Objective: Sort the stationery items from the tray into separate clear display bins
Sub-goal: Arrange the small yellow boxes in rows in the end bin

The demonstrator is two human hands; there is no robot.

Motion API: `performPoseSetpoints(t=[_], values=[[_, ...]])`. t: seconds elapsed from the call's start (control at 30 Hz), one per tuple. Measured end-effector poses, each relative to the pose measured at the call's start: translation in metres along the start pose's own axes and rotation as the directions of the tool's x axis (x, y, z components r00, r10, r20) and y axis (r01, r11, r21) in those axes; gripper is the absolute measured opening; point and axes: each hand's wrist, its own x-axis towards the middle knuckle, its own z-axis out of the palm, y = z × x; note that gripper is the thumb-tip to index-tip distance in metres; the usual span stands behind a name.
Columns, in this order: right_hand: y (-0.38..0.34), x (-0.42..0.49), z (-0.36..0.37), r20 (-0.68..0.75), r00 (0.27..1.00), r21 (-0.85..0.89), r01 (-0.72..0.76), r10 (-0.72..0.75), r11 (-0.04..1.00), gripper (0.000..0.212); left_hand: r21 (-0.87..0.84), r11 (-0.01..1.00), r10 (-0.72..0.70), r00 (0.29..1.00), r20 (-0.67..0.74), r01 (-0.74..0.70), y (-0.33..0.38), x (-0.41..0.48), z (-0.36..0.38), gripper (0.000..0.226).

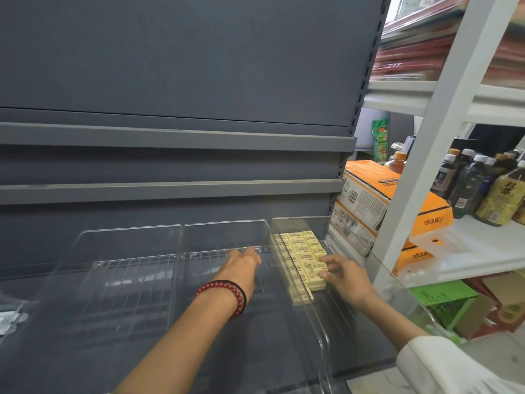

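Three clear display bins stand side by side on a grey shelf. The right bin holds rows of small pale-yellow erasers with printed labels. My right hand reaches into that bin and its fingers pinch the near erasers at the right of the block. My left hand, with a red bead bracelet on the wrist, lies in the middle bin against the wall next to the right bin, fingers relaxed. The left bin holds nothing.
Grey shelf boards hang above the bins. At the right stands a white rack with orange cartons, dark drink bottles and stacked red packs on top. A green box sits low on the right.
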Motion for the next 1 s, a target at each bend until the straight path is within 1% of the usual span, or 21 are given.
performPoseSetpoints(t=[0.07, 0.17, 0.23, 0.33, 0.43, 0.57, 0.7, 0.73, 0.77, 0.83, 0.9, 1.0], values=[[-0.001, 0.000, 0.001, -0.017, 1.000, -0.015, -0.001, 0.001, 1.000, 0.028, -0.007, 1.000, 0.021, 0.999, -0.026, -0.021, -0.001, 0.003, 0.000, 0.052], [-0.004, 0.001, 0.001, -0.137, 0.990, -0.045, -0.021, 0.015, 0.999, 0.016, -0.030, 0.999, 0.018, 0.996, -0.083, -0.021, -0.005, 0.007, 0.000, 0.041], [-0.005, 0.002, 0.001, -0.202, 0.979, -0.063, -0.032, 0.019, 0.998, 0.013, -0.050, 0.999, 0.005, 0.992, -0.128, -0.011, -0.005, 0.008, -0.002, 0.032], [-0.001, 0.004, 0.004, -0.192, 0.980, -0.106, -0.067, 0.046, 0.992, 0.013, -0.078, 0.997, -0.010, 0.978, -0.207, -0.007, -0.007, 0.006, -0.005, 0.019], [0.003, 0.005, 0.005, -0.188, 0.980, -0.148, -0.087, 0.058, 0.985, 0.013, -0.143, 0.988, 0.015, 0.963, -0.268, -0.055, -0.008, 0.006, -0.005, 0.010], [0.003, 0.010, 0.008, -0.186, 0.981, -0.181, -0.088, 0.054, 0.980, 0.015, -0.190, 0.975, 0.054, 0.948, -0.315, -0.119, -0.009, 0.008, -0.004, 0.019], [0.000, 0.013, 0.014, -0.213, 0.975, -0.123, -0.098, 0.070, 0.988, 0.016, -0.231, 0.962, 0.068, 0.951, -0.302, -0.143, -0.010, 0.008, -0.002, 0.012], [-0.001, 0.014, 0.014, -0.228, 0.970, -0.108, -0.105, 0.078, 0.989, 0.015, -0.220, 0.966, 0.070, 0.954, -0.290, -0.138, -0.010, 0.008, -0.001, 0.014], [-0.001, 0.015, 0.014, -0.238, 0.968, -0.109, -0.108, 0.080, 0.988, 0.014, -0.206, 0.970, 0.068, 0.959, -0.276, -0.128, -0.010, 0.008, -0.001, 0.018], [0.001, 0.016, 0.014, -0.236, 0.970, -0.174, -0.099, 0.056, 0.980, 0.011, -0.189, 0.977, 0.046, 0.966, -0.255, -0.096, -0.010, 0.010, 0.000, 0.024], [0.003, 0.017, 0.012, -0.225, 0.974, -0.215, -0.079, 0.029, 0.973, 0.010, -0.180, 0.982, 0.018, 0.970, -0.244, -0.064, -0.011, 0.012, 0.001, 0.024], [0.008, 0.018, 0.008, -0.185, 0.983, -0.183, -0.054, 0.019, 0.982, 0.009, -0.121, 0.992, 0.003, 0.976, -0.219, -0.030, -0.009, 0.010, 0.000, 0.025]])
